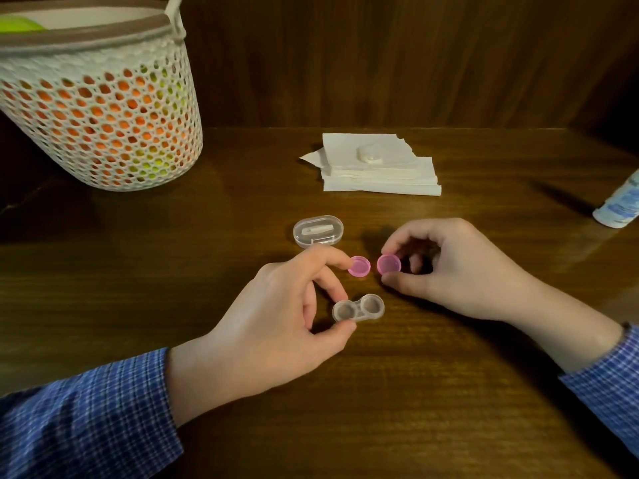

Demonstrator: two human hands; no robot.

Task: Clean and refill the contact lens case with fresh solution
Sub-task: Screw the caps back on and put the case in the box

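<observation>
A clear two-well contact lens case [359,308] lies uncapped on the wooden table. My left hand [276,319] pinches its left well between thumb and middle finger, and the index fingertip touches a pink cap [359,266] lying on the table. My right hand [449,267] pinches the second pink cap [389,264] between thumb and fingers, tilted on edge just right of the first cap. A white solution bottle [619,202] lies at the table's right edge, partly cut off.
A stack of white paper napkins [380,174] with a small clear object [371,154] on top lies behind the hands. A clear oval box [318,231] holding a white applicator sits left of centre. A white mesh basket [100,112] stands at the back left.
</observation>
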